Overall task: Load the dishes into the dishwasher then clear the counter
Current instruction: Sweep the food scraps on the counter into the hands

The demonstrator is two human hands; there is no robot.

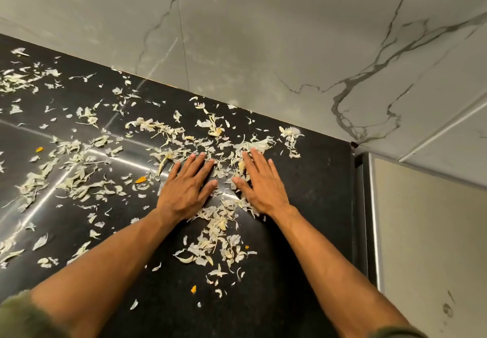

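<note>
Pale, papery peel scraps [210, 243] lie scattered over a black polished counter [311, 200], thickest near its middle and left. My left hand [188, 187] lies flat on the counter with straight fingers, palm down. My right hand [259, 182] lies flat beside it, fingers straight, resting on a heap of scraps [253, 144]. The two thumbs point toward each other with a small gap and some scraps between them. Neither hand holds anything. No dishes or dishwasher are in view.
A grey marble wall [263, 47] backs the counter. The counter's right edge [353, 206] drops beside a dark metal-trimmed strip and a beige panel [421, 245]. A few small orange bits [140, 179] lie among the scraps.
</note>
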